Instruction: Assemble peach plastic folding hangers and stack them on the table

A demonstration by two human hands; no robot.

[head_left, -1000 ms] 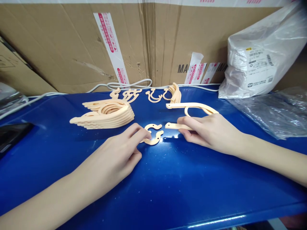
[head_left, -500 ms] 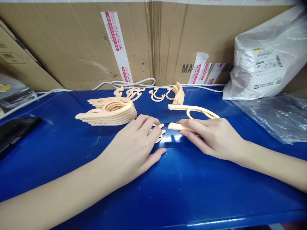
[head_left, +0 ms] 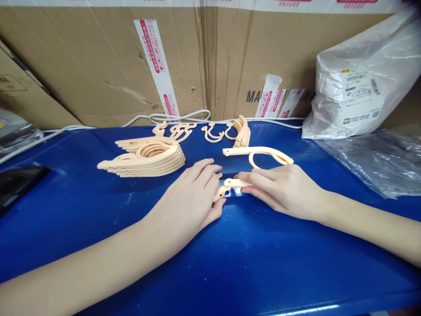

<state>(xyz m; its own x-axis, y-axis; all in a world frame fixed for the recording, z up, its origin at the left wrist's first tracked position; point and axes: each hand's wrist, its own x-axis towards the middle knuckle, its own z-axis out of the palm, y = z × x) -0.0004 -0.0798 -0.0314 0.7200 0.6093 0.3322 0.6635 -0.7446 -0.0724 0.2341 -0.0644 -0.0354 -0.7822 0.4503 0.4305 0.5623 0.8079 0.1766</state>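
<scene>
Reading from the left, a dark device sits at the edge of a shiny blue counter. Next comes a neat stack of cream hanger-shaped pieces, with small cream hooks lying farther back.

Near the middle, the left hand arches over a small curved cream piece, thumb and fingers closed about it; most of the piece is hidden beneath. Its tip, with a small hole, meets the end of a cream bar, low over the counter between the two hands. Whether the parts are joined cannot be told.

The right hand pinches that bar between thumb and fingers. Just behind it lies a longer cream arm with a loop; whether it connects to the bar is unclear. At far right stand a white parcel and crumpled clear plastic.

To do this well, I would hold the bar steady and level, bring its end squarely to the curved tip, line up the holes before pressing, and shift the left fingertips back so the meeting point shows.
</scene>
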